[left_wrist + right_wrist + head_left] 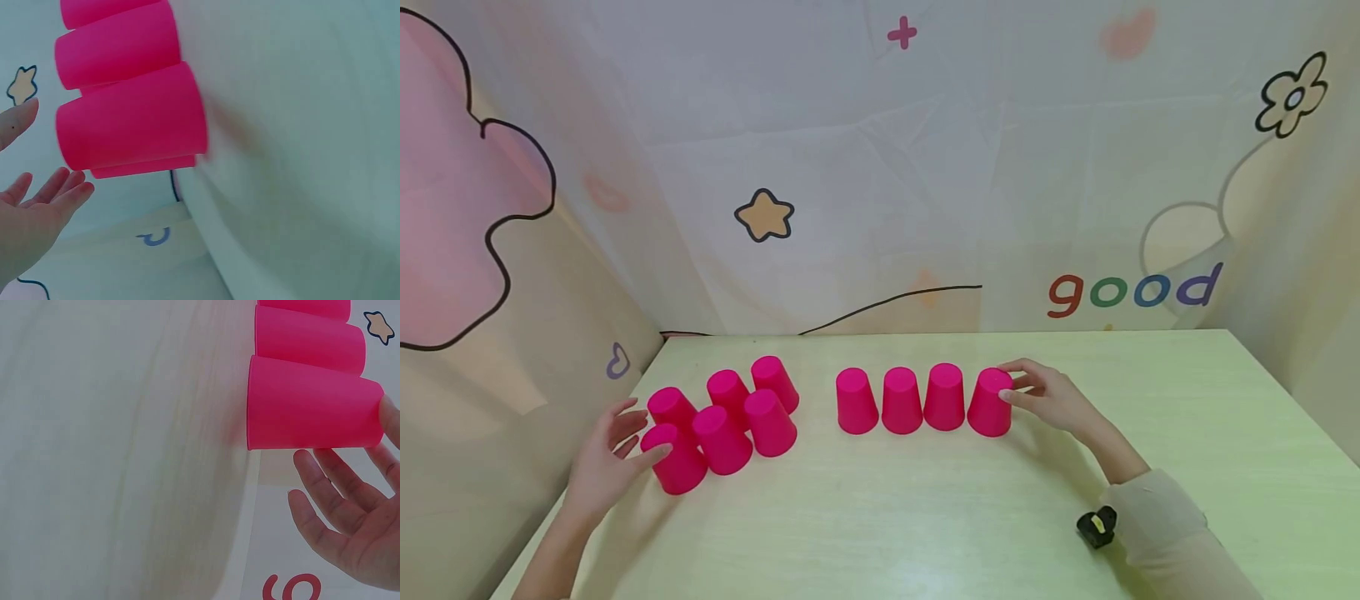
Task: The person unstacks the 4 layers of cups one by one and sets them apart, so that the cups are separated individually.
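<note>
Pink cups stand upside down on the table in two groups. On the left are two rows of three, slightly staggered; my left hand (pixel 606 471) is at the nearest left cup (pixel 681 462). Its fingers are spread, and in the left wrist view a gap shows between the thumb (pixel 19 124) and that cup (pixel 131 115). Several more cups form a row at the centre. At that row's right end, my right hand (pixel 1051 398) has thumb and forefinger loosely on either side of the end cup's (pixel 990 408) top. The other right fingers (pixel 331 500) are relaxed and spread.
A small black object (pixel 1097 527) with a yellowish mark lies beside the right sleeve (pixel 1157 517). Behind the pale table (pixel 925 525) hangs a printed cloth (pixel 880 183) with a star and the word "good". More cloth closes off the left side.
</note>
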`<state>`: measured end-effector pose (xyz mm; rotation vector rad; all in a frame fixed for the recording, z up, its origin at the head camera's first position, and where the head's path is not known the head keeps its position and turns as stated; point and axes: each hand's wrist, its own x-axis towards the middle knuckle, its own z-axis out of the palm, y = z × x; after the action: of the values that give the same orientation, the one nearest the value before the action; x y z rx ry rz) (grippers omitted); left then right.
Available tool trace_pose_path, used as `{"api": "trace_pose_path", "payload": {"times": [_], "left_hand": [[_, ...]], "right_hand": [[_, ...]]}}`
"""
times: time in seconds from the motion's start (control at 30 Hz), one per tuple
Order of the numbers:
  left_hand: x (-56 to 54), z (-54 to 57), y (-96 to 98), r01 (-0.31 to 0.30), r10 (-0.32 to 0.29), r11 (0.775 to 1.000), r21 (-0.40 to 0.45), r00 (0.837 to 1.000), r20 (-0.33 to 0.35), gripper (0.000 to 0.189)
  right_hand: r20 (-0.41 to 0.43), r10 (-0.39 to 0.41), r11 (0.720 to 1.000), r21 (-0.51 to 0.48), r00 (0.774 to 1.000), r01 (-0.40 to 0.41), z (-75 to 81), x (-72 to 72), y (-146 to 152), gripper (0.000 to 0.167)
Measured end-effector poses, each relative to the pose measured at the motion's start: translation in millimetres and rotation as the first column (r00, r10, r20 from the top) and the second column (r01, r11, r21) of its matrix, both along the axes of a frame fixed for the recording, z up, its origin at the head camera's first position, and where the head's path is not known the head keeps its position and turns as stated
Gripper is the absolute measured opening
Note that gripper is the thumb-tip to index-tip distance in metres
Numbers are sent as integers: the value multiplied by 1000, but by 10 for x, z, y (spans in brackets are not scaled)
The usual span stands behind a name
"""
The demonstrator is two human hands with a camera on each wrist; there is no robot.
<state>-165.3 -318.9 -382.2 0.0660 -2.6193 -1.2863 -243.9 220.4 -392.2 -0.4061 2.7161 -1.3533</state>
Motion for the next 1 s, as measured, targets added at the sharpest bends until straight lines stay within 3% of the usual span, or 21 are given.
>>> {"api": "trace_pose_path", "payload": {"times": [0.17, 0.3, 0.37, 0.5, 0.53, 0.67, 0.73, 0.8, 0.9, 1.0], "left_hand": [[35, 124, 74, -13, 13, 1000, 2, 996, -88, 76], [11, 147, 123, -13, 18, 999, 38, 988, -151, 75], [-54, 87, 106, -11, 22, 998, 66, 985, -173, 74], [-215, -82, 40, 59, -26, 988, 143, 974, -224, 71], [-226, -82, 59, 77, -41, 986, 148, 971, -234, 71], [-145, 109, 287, 116, -77, 984, 136, 962, -262, 68], [-78, 257, 431, 111, -85, 989, 95, 966, -246, 68], [-66, 325, 525, 113, -91, 990, 79, 967, -239, 67], [-94, 360, 620, 124, -111, 991, 54, 973, -204, 67], [-156, 326, 680, 162, -149, 986, 50, 969, -197, 68]], "right_hand": [[8, -2, 1000, -3, 1000, 2, 2, 6, 5, 43], [12, -3, 1000, -3, 1000, 3, -21, -6, 20, 43], [9, 0, 1000, -3, 1000, 0, -28, -9, 25, 43], [6, 0, 1000, -5, 1000, 0, -27, -9, 27, 43], [5, 0, 1000, -5, 1000, 0, -25, -9, 26, 43], [1, 1, 1000, -10, 1000, -1, -11, -3, 16, 43], [1, 3, 1000, -12, 1000, -3, -6, -2, 13, 44], [0, 5, 1000, -13, 1000, -5, -2, -2, 11, 44], [2, 4, 1000, -9, 1000, -4, -7, -6, 10, 44], [4, 3, 1000, -6, 1000, -2, -18, -12, 6, 44]]}}
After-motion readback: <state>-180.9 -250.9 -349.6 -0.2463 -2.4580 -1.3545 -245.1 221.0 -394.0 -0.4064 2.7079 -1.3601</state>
